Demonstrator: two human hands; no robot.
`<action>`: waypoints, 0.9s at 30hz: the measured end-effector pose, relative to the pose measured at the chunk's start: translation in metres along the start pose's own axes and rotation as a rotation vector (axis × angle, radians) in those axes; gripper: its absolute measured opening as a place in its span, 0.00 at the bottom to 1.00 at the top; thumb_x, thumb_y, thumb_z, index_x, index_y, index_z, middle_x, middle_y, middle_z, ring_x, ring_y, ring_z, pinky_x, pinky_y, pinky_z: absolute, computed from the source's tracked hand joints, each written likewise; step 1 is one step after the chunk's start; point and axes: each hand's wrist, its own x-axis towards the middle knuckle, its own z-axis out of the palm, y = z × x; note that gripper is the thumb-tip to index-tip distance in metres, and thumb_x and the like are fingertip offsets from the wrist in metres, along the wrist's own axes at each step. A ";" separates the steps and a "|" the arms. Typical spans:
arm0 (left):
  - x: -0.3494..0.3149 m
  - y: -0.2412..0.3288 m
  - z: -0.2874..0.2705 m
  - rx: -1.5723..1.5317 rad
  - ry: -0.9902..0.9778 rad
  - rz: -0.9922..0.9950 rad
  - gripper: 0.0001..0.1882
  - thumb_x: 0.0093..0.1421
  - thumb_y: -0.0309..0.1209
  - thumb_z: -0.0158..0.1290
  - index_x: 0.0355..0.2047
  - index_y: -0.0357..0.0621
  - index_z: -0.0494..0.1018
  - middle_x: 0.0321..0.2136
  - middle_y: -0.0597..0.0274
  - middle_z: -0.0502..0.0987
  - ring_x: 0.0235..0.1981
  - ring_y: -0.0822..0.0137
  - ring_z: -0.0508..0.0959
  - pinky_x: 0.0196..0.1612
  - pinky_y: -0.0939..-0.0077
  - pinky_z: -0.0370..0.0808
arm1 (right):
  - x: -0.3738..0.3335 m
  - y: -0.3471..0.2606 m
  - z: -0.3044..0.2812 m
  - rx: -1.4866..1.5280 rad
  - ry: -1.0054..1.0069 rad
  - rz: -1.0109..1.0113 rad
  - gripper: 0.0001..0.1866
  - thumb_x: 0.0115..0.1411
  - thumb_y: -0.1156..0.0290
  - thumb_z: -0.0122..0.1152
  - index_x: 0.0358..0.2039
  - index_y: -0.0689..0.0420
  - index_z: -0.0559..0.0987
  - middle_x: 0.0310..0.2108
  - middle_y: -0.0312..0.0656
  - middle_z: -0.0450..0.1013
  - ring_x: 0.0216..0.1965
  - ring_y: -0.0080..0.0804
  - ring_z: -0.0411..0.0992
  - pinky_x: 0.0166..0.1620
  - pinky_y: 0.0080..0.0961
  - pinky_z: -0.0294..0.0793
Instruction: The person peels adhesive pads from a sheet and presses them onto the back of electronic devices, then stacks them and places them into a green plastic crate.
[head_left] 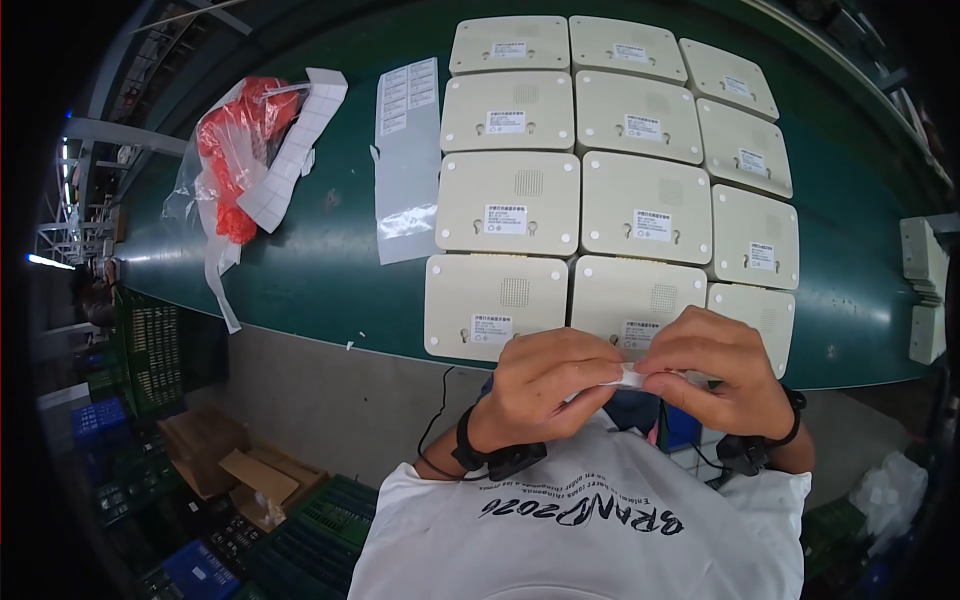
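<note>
Both hands pinch a white label strip between them.

dark green work surface curving across the upper part of the view, edges bent by the lens. below it a stretch of grey concrete floor. at lower left, green and blue plastic crates stacked close together, with flattened brown cardboard lying on them. at far left, pale metal framing and one small bright light amid the dimness. along the top right rim, a dark rail-like edge, too dim to make out. even, soft lighting over the surface, darker toward the rim.
</note>
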 end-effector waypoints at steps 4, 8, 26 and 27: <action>-0.005 0.000 0.001 0.047 0.013 0.038 0.18 0.44 0.15 0.67 0.37 0.39 0.78 0.32 0.51 0.83 0.29 0.60 0.85 0.30 0.73 0.81 | 0.005 -0.011 0.004 0.144 -0.049 0.237 0.13 0.50 0.83 0.71 0.38 0.61 0.84 0.32 0.43 0.77 0.30 0.33 0.75 0.32 0.26 0.73; -0.004 -0.003 0.002 0.075 0.010 0.030 0.18 0.45 0.16 0.68 0.37 0.38 0.78 0.32 0.51 0.83 0.29 0.60 0.85 0.30 0.73 0.80 | 0.007 -0.007 0.007 0.080 -0.012 0.198 0.13 0.50 0.83 0.70 0.38 0.61 0.84 0.32 0.43 0.77 0.30 0.34 0.75 0.31 0.26 0.73; 0.001 -0.008 0.005 0.055 -0.013 -0.035 0.16 0.47 0.16 0.69 0.34 0.36 0.75 0.31 0.49 0.83 0.30 0.57 0.85 0.30 0.72 0.81 | 0.005 0.005 0.007 0.046 -0.025 0.175 0.12 0.53 0.82 0.68 0.40 0.60 0.81 0.36 0.41 0.76 0.25 0.24 0.73 0.27 0.21 0.73; 0.002 -0.009 0.005 0.047 -0.016 -0.045 0.16 0.47 0.16 0.69 0.34 0.36 0.75 0.31 0.49 0.83 0.30 0.57 0.85 0.30 0.72 0.80 | 0.005 0.006 0.008 0.023 -0.014 0.142 0.12 0.54 0.82 0.68 0.40 0.60 0.81 0.36 0.41 0.75 0.24 0.23 0.73 0.26 0.19 0.72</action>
